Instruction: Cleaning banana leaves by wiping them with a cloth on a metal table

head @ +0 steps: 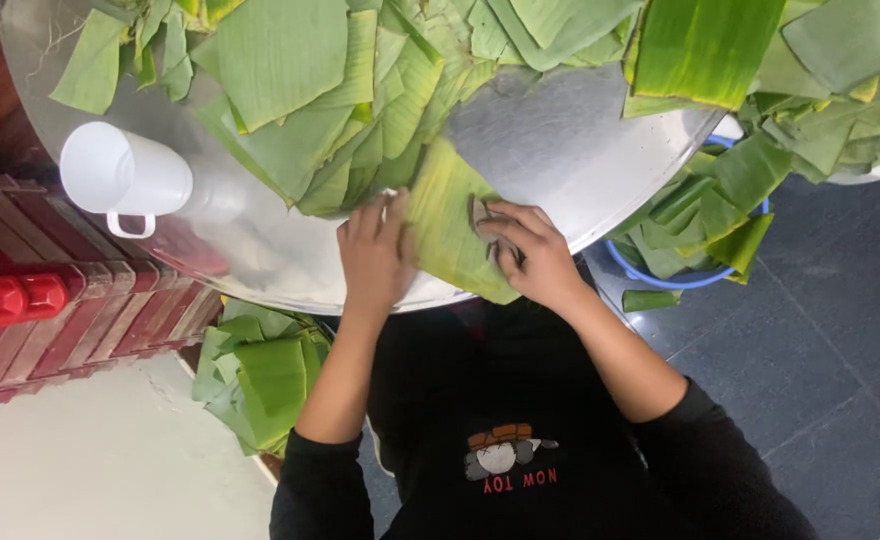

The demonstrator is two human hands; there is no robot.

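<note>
A cut banana leaf piece point(447, 215) lies on the near edge of a big round metal tray point(560, 140) and hangs slightly over its rim. My left hand point(375, 252) lies flat with its fingers together on the leaf's left edge. My right hand point(528, 250) rests on the leaf's right side, its fingers curled over a small grey cloth-like thing point(480, 214) pressed against the leaf. A heap of cut banana leaf pieces point(340, 90) covers the far part of the tray.
A white plastic mug point(125, 175) lies on its side at the tray's left. A blue basin point(680, 280) with leaf pieces stands on the dark tiled floor at right. More leaves point(265, 375) are piled lower left, beside a red slatted bench point(70, 310).
</note>
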